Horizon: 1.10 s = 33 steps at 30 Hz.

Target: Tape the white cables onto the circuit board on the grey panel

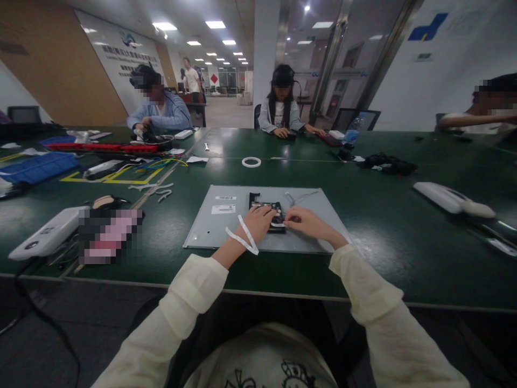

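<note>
A flat grey metal panel (226, 226) lies on the table in front of me, with two white labels at its upper left. On its middle sits a green circuit board (276, 206) in a black frame (253, 197). My left hand (259, 220) rests over the board's left part, fingers stretched out and hiding some of it. At the board's lower right, my right hand (301, 222) is closed in a pinch beside a short white strip (278, 225), which it seems to hold. Another white strip (244, 237) hangs in a bent loop across my left wrist. A thin grey cable (291, 199) lies behind my right hand.
A white tape ring (251, 162) and a small wrench (207, 146) lie beyond the panel. To the left are a white device (50, 233), a blurred pink item (115, 234) and a blue tray (40, 167). Another white device (452, 199) lies right. Several people sit around the table.
</note>
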Tool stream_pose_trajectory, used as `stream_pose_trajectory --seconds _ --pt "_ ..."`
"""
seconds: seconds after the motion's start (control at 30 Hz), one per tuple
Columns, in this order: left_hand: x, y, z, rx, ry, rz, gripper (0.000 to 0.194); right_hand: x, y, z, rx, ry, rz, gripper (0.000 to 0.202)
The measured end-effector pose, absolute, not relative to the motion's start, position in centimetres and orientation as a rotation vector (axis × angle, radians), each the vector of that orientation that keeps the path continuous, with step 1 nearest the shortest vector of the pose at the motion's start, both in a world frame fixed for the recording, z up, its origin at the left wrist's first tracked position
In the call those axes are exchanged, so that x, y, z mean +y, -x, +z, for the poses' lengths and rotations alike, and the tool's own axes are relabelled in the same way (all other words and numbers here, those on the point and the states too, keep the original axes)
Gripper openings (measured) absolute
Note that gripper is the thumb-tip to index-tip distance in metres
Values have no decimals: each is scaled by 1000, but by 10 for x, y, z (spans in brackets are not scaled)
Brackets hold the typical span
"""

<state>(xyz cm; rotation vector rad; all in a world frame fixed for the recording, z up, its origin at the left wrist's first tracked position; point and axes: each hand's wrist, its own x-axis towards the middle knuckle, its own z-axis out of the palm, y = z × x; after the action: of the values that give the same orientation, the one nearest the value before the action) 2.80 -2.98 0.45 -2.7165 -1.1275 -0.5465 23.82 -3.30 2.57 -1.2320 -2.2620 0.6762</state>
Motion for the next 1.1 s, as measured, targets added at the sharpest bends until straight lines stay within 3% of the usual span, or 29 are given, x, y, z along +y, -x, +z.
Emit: stream_pose_trajectory --seconds 0.33,0.83,1.1 --pt "-29 -26 4 -1176 2787 -556 45 -40 -245 34 -2061 1201 864 26" --pt "-33 -27 7 -1204 2714 -641 47 -36 -240 19 -2179 1294 570 19" --pt "-39 -22 23 -755 2838 -655 40 -37 -241 20 -2128 1267 673 22"
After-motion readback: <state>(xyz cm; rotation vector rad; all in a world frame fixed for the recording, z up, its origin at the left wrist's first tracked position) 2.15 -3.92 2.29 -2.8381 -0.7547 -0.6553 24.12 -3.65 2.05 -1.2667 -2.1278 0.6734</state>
